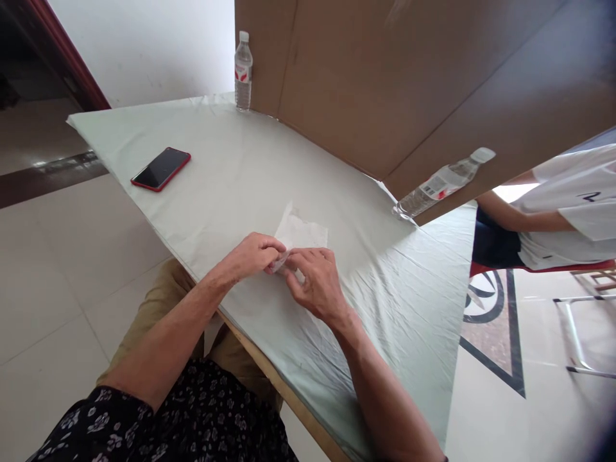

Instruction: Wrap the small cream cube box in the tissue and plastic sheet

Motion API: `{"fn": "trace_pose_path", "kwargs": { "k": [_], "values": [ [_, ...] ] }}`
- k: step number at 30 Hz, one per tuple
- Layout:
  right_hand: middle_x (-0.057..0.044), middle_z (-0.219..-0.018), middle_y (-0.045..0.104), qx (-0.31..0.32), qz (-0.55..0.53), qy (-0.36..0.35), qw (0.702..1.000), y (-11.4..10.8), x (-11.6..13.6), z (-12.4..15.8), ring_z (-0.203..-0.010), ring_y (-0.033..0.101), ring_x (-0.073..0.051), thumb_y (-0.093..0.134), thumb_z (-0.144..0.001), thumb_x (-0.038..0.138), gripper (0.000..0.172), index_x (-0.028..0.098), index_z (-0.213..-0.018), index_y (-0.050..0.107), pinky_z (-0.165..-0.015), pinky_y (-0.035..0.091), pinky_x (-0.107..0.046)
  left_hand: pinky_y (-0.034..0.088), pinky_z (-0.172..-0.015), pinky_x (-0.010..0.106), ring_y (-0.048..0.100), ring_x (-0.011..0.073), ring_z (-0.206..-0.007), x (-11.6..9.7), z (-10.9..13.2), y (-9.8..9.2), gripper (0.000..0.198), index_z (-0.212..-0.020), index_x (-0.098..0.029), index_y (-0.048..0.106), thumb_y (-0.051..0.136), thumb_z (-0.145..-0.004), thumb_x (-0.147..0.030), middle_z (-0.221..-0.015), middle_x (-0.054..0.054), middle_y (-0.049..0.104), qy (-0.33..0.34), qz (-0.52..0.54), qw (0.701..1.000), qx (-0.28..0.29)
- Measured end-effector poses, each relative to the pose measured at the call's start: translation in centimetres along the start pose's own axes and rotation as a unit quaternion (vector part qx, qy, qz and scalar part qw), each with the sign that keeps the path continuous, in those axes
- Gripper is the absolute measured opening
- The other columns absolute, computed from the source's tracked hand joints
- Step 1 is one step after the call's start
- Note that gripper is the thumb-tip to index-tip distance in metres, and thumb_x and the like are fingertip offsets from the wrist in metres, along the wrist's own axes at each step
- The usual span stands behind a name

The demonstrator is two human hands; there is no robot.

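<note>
A thin white sheet that looks like a tissue (304,232) lies partly spread on the pale green tablecloth, with a ragged upper edge. My left hand (255,255) pinches its near left corner between thumb and fingers. Close beside it, my right hand (316,280) is curled, its thumb and fingertips gripping the near edge of the same tissue. The edge between both hands looks folded or rolled up. My fingers partly hide that near part.
A red-cased phone (162,169) lies at the left. A brown cardboard panel (346,77) stands across the table, with a water bottle (243,74) at its left and another bottle (440,184) at its right. Beyond the panel sits a person in a white shirt (572,199).
</note>
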State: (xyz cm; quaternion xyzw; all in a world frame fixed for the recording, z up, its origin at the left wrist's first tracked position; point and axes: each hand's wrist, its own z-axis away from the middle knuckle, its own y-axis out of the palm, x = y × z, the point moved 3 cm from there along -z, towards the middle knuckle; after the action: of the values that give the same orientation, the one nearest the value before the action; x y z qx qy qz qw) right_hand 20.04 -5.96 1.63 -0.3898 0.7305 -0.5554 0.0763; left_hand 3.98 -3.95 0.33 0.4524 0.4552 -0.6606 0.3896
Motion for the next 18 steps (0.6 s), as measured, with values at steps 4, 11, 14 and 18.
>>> {"fn": "trace_pose_path", "kwargs": {
  "k": [4,11,14,18],
  "values": [
    [-0.006,-0.103,0.076,-0.078,-0.049,0.092,0.991,-2.1,-2.1,0.4,-0.1,0.068,-0.024,0.058,-0.088,0.026,0.011,0.022,-0.092,0.067,-0.091,0.042,-0.041,0.054,-0.077,0.031,0.064,0.0175,-0.08,-0.5,0.5,0.7,0.025,-0.091,-0.016,0.075,0.052,-0.081,-0.018,-0.09,0.006,0.069,0.119,-0.21,0.969,-0.057],
    [-0.008,-0.093,0.073,0.038,-0.133,0.37,0.919,-3.3,-6.6,4.6,-0.07,0.066,-0.019,0.062,-0.085,0.052,0.05,0.016,-0.12,0.062,-0.066,0.05,-0.034,0.054,-0.088,0.035,0.063,0.0217,-0.101,0.2,0.7,1.8,0.02,-0.099,-0.017,0.07,0.057,-0.084,-0.014,-0.11,0.009,0.066,0.233,-0.3,0.919,-0.104],
    [-0.009,-0.095,0.072,0.057,-0.203,0.417,0.884,-1.8,-6.8,5.2,-0.066,0.066,-0.019,0.061,-0.084,0.056,0.071,0.014,-0.141,0.048,-0.057,0.051,-0.031,0.054,-0.088,0.036,0.063,0.0222,-0.102,0.3,0.7,1.9,0.021,-0.102,-0.017,0.069,0.056,-0.086,-0.014,-0.109,0.009,0.066,0.243,-0.313,0.913,-0.098],
    [-0.012,-0.104,0.07,0.012,-0.266,0.448,0.853,0.4,-6.4,3.8,-0.071,0.066,-0.022,0.069,-0.077,0.055,0.09,0.017,-0.152,0.035,-0.046,0.05,-0.029,0.054,-0.086,0.036,0.062,0.0232,-0.102,0.1,0.9,2.1,0.019,-0.099,-0.018,0.071,0.055,-0.088,-0.015,-0.11,0.01,0.065,0.246,-0.359,0.897,-0.083]
  ]
}}
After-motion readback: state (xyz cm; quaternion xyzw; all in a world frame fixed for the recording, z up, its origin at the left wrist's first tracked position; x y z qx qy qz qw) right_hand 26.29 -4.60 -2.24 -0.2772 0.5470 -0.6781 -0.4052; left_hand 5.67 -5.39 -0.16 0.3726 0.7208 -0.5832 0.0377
